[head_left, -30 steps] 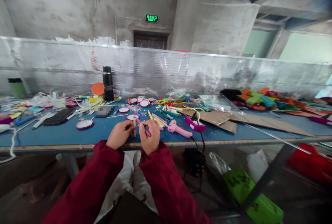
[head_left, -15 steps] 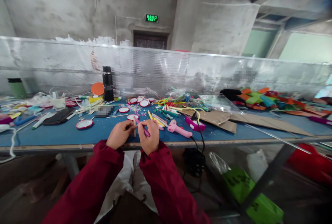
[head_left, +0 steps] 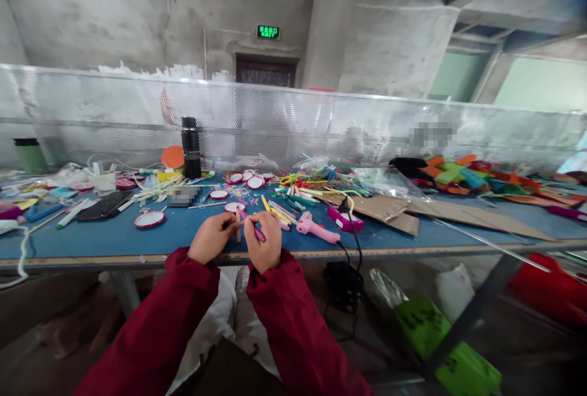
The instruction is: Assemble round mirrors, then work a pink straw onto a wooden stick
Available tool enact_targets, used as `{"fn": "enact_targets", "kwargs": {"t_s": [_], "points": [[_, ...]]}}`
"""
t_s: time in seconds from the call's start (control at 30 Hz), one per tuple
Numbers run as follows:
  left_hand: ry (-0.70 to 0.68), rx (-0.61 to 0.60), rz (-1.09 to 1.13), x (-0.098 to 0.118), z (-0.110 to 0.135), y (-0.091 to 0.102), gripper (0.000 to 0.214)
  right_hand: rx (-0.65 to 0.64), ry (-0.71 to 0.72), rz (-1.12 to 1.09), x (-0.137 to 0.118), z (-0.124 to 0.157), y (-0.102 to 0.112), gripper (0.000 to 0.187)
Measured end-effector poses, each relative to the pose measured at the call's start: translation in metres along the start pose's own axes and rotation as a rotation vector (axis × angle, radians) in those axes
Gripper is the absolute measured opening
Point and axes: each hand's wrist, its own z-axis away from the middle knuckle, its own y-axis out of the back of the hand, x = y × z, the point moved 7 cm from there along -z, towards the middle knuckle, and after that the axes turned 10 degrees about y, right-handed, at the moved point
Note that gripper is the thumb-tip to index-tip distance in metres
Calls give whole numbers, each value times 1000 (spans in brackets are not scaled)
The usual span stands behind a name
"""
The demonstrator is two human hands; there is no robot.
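1. The thin, flat, tan wooden-looking stick [head_left: 238, 236] could twist or slip if the pinching fingers of the left hand [head_left: 212, 238] loosened.
2. The slim purple marker-like pen [head_left: 259, 234], pinched by the fingers of the right hand [head_left: 265, 242], could skid off so narrow a face if angled badly.
3. The stick looks straight, between both hands near the blue desk's [head_left: 178, 232] front edge; any marks are too small to tell.

A black bottle [head_left: 191, 150] stands upright beside an orange disc [head_left: 171, 157].
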Motion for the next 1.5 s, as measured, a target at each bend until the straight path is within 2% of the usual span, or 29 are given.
{"fn": "enact_targets", "kwargs": {"t_s": [1.5], "points": [[-6, -10, -4, 1, 0, -1, 36, -7, -17, -2, 0, 0, 0, 12]]}}
